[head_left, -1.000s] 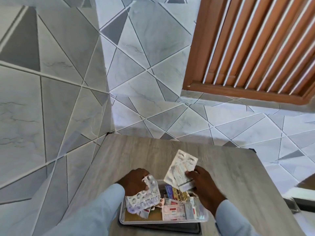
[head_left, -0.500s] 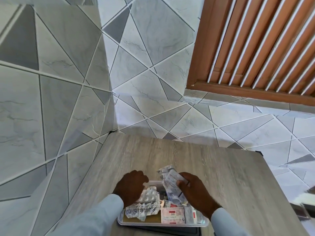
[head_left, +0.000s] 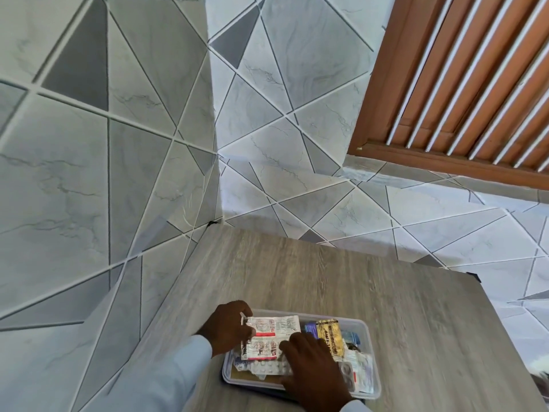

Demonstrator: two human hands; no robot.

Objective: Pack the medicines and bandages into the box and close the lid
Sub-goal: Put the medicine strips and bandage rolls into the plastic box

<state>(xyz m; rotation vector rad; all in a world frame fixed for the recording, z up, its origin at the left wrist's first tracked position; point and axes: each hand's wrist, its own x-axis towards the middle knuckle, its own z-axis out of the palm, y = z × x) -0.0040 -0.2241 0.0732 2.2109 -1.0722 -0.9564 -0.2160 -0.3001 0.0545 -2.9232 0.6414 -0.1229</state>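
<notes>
A clear plastic box point(head_left: 373, 349) sits near the front of the wooden table point(head_left: 326, 281), filled with several medicine strips. A white-and-red blister pack point(head_left: 271, 330) lies on top at the box's left end. My left hand point(head_left: 227, 328) pinches that pack's left edge. My right hand point(head_left: 312, 370) rests flat on the pack's lower right corner and on a silver pill strip point(head_left: 267, 367). A gold sachet point(head_left: 328, 333) and a small blister strip point(head_left: 346, 374) lie in the right half. A dark lid point(head_left: 225, 383) peeks out under the box.
Tiled walls point(head_left: 89, 173) meet in a corner just behind the table's far left. A brown slatted window frame point(head_left: 460, 84) is at the upper right. Bare tabletop stretches beyond and to the right of the box.
Both hands lowered their medicine strips into the box. The right hand let go of its white strip and now lies flat on the contents; the left hand holds the white-and-red pack's edge.
</notes>
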